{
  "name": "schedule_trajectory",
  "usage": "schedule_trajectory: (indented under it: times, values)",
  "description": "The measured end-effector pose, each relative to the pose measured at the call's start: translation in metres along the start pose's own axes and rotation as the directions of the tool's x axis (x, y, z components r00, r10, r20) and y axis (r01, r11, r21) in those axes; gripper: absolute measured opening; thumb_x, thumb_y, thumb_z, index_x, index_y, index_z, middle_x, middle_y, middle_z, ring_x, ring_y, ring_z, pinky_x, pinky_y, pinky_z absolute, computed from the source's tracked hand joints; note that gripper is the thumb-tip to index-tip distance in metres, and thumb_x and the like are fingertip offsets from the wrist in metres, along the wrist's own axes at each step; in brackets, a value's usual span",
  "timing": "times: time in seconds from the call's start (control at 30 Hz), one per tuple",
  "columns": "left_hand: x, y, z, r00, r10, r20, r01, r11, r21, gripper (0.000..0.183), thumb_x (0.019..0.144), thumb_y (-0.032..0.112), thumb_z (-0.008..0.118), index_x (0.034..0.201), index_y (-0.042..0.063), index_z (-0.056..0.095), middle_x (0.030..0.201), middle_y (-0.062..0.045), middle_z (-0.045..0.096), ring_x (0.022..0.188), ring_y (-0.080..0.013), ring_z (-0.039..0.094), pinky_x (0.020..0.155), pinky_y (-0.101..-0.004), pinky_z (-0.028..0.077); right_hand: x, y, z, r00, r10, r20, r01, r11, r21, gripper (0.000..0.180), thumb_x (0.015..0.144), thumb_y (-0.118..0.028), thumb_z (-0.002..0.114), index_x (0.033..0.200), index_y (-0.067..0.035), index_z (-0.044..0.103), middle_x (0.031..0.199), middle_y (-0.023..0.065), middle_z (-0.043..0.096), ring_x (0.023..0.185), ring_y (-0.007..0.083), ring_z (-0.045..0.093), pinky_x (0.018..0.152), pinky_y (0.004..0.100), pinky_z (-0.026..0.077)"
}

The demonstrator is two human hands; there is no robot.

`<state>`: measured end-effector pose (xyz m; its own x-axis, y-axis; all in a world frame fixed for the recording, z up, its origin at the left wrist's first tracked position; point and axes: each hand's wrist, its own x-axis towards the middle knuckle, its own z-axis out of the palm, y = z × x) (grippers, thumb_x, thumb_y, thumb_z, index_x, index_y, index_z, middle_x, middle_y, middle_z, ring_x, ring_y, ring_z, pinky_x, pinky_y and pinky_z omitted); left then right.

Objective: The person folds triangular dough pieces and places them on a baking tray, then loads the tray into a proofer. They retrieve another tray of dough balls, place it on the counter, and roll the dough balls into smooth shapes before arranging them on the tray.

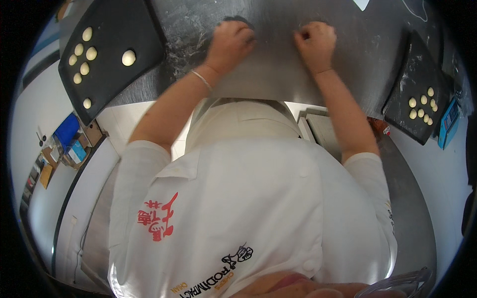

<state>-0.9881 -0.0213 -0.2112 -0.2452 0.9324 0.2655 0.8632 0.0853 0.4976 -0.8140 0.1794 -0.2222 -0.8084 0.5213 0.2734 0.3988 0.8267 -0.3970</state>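
My left hand [231, 45], with a thin bangle [201, 80] at its wrist, is curled palm-down on the stainless steel worktable [274, 70]. My right hand [317, 45] is curled on the same metal surface, some distance to the right. The fingers of both hands are bent out of sight, so whether either hand covers something cannot be seen. White flour [188, 44] is smeared beside my left hand. Farther left, a black baking tray [119, 22] carries several pale dough balls [91, 53], with a larger ball [129, 58] apart from the rest.
At right, a second dark, floury tray [413, 70] holds several small dough balls [424, 99], beside a blue digital scale [450, 123]. Both trays reach the table's front edge. A white cord [419, 16] lies at the far right. A red-capped bottle [381, 126] is below the table.
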Motion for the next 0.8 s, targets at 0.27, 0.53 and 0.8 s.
schedule_trajectory:
  times: [0.27, 0.53, 0.8]
  values:
    - [-0.038, -0.023, -0.021, 0.964, 0.176, 0.197, -0.176, 0.984, -0.018, 0.019, 0.077, 0.016, 0.073, 0.092, 0.013, 0.062, 0.107, -0.004, 0.060, 0.101, -0.0283, 0.055, 0.087, -0.0419, 0.044, -0.058, 0.019, -0.031, 0.976, -0.201, 0.083, 0.186, 0.969, 0.159, 0.019, 0.071, -0.016, 0.079, 0.080, -0.015, 0.062, 0.095, 0.0018, 0.062, 0.092, 0.0264, 0.058, 0.080, 0.0420, 0.043]
    - [-0.030, 0.020, 0.019, 0.991, 0.072, 0.114, -0.055, 0.987, -0.150, 0.020, 0.078, 0.017, 0.072, 0.095, 0.013, 0.062, 0.109, -0.004, 0.060, 0.104, -0.0273, 0.055, 0.086, -0.0435, 0.044, -0.064, -0.030, -0.004, 0.993, -0.105, 0.057, 0.092, 0.976, 0.195, 0.021, 0.072, -0.016, 0.079, 0.085, -0.017, 0.063, 0.097, 0.0027, 0.062, 0.096, 0.0251, 0.057, 0.082, 0.0423, 0.041]
    - [0.018, -0.007, 0.004, 0.998, 0.030, -0.058, -0.033, 0.998, -0.059, 0.023, 0.078, 0.008, 0.074, 0.098, 0.010, 0.062, 0.112, -0.006, 0.060, 0.104, -0.0292, 0.057, 0.092, -0.0429, 0.045, -0.014, 0.015, -0.005, 0.991, -0.030, -0.129, 0.037, 0.998, 0.051, 0.021, 0.072, -0.018, 0.079, 0.086, -0.017, 0.063, 0.101, 0.0022, 0.063, 0.100, 0.0277, 0.057, 0.084, 0.0437, 0.041]
